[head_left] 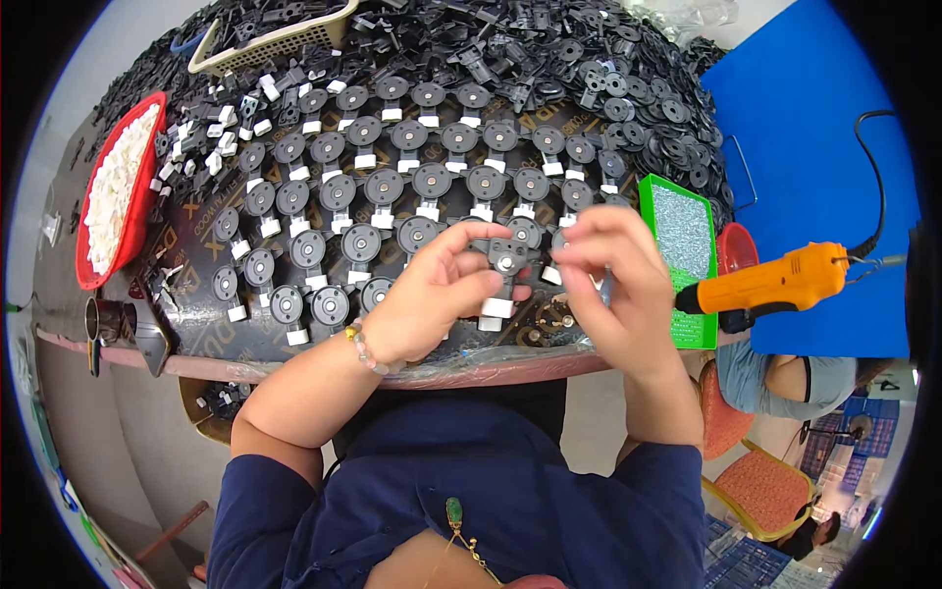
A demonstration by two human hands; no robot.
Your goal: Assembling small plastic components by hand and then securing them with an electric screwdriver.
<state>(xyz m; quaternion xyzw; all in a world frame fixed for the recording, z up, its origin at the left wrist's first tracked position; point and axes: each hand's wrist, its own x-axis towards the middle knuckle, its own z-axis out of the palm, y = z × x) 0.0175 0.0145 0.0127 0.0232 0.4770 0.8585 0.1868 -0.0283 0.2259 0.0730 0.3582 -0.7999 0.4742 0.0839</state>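
Note:
My left hand (432,285) grips a black plastic bracket (506,260) between thumb and fingers, just above the front of the table. The bracket has a round metal part in its middle and a white block (497,308) at its near end. Beside it, to the right, my right hand (623,290) is raised with its fingers bent and apart, and I see nothing in it. Under and beyond both hands, black wheel assemblies (364,185) with white blocks lie in rows on the dark table (186,324).
A red basket of white pieces (123,191) stands at left, a beige basket (275,49) at the back. Black parts heap along the far side. At right are a green tray of small metal pieces (682,231), a red bowl (736,248) and an orange electric screwdriver (775,282). Another person's arm (785,378) shows.

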